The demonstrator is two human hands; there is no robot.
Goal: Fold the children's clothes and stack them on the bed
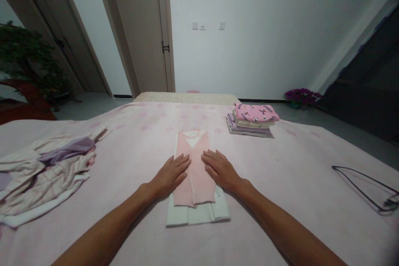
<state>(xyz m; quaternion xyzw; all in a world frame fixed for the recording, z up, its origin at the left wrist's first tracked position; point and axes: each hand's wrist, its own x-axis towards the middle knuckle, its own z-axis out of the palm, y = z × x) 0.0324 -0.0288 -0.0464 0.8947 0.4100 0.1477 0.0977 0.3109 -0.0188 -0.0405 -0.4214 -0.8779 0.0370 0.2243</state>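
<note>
A small garment lies on the pale pink cloth in front of me, with a pink vest-shaped front (196, 189) and a white lower part (199, 215) below it. Its neckline points away from me, and the sides are folded in. My left hand (171, 175) rests flat on the left edge of the pink front, fingers stretched out. On the right edge lies my right hand (221, 169), also flat with its fingers extended. Neither hand grips the fabric.
A loose heap of striped and purple clothes (59, 166) lies at the left. Toward the back right stands a stack of folded clothes (252, 120), a pink printed one on top. A black cable (358, 187) lies at the right. The flowered cloth (134, 149) covers the surface.
</note>
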